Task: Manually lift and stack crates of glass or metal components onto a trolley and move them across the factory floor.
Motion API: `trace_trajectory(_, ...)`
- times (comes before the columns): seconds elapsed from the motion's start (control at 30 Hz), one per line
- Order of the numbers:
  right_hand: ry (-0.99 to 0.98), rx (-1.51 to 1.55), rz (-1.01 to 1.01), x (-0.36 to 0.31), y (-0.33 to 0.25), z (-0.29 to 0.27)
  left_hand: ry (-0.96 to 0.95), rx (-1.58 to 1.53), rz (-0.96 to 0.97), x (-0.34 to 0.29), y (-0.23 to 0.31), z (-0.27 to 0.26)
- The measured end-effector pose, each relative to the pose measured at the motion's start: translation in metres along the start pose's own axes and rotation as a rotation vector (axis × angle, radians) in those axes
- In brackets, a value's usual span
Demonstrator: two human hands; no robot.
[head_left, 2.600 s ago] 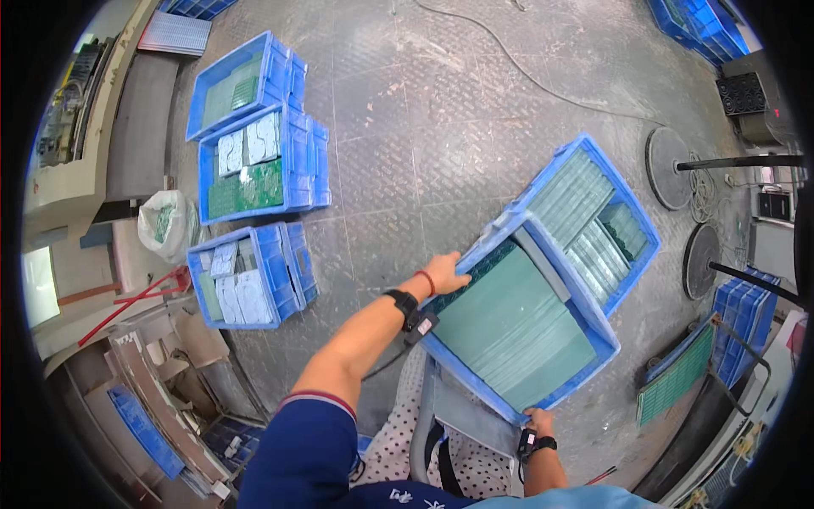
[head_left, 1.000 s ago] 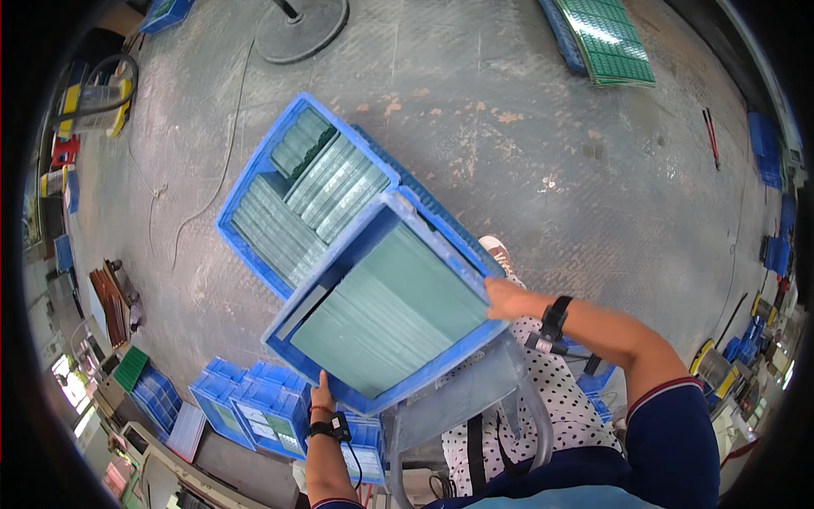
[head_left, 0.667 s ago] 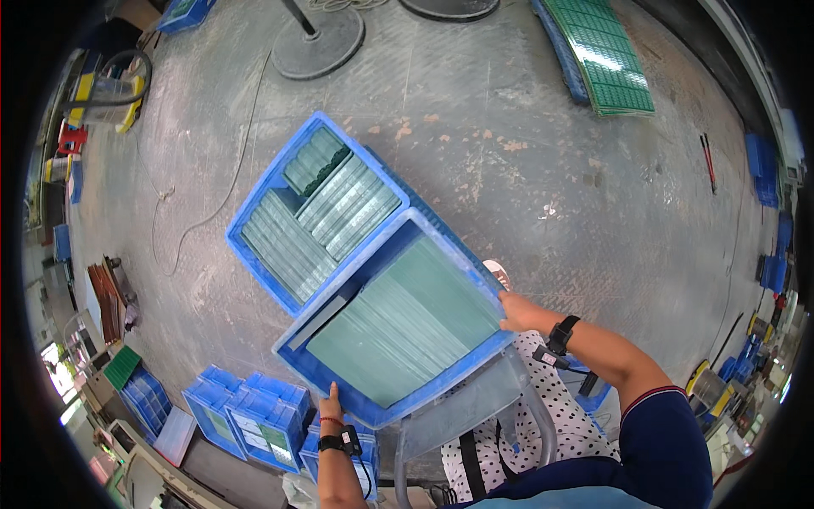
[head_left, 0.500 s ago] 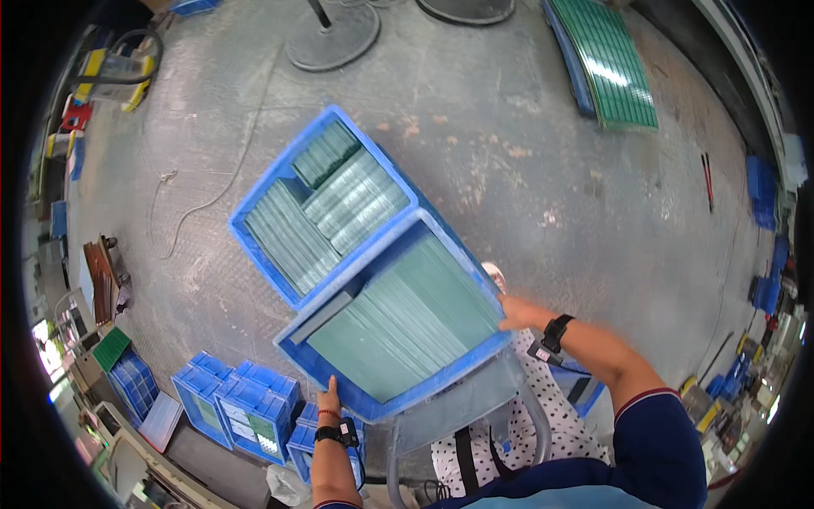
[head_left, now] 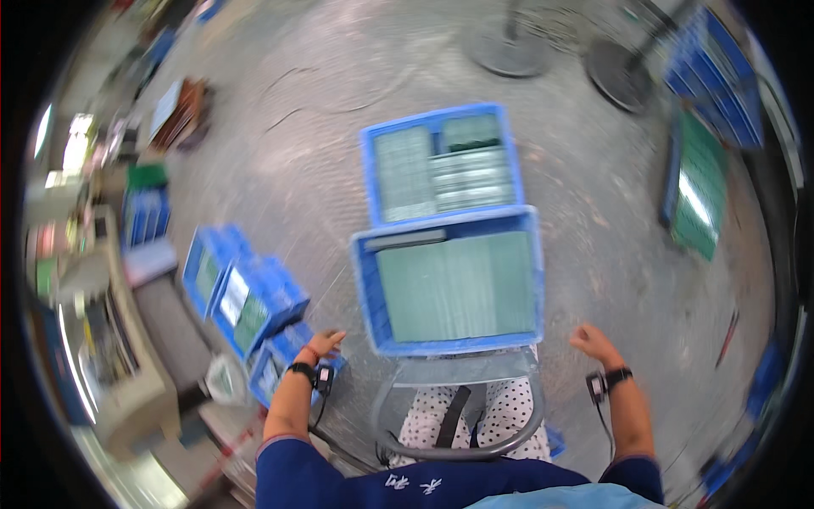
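An open blue bin (head_left: 449, 349) stands upright at centre, long sides crosswise, holding closely packed pale-green sheets (head_left: 458, 288) and a grey strip (head_left: 407, 241) near its far wall.

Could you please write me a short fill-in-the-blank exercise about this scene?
1. The nearer bin, which holds flat boards, is coloured ____.
2. The bracelet at the wrist of the left hand is coloured ____.
3. A gap shows between the right hand and the nearer bin, so the two are not ____.
4. The white trousers are patterned with black ____.

Missing words: blue; red; touching; dots.
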State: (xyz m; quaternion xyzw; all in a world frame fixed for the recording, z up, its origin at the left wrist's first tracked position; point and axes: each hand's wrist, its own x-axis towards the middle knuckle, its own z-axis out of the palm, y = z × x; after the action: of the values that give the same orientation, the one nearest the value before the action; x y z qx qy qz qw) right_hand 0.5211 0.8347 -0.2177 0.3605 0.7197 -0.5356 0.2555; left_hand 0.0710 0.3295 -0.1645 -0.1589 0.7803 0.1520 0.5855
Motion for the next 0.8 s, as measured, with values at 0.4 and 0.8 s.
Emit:
trace_trajectory(0.4,0.218,-0.243,-0.315,-0.202,-0.268,0.086,-0.003,0.204,0.291,-0.044,-0.130,0.031)
trace_trajectory(0.8,0.186,-0.924,-0.531,-0.173,-0.374,0.241,0.031,-0.245,0.120,-0.091,-0.293,0.071)
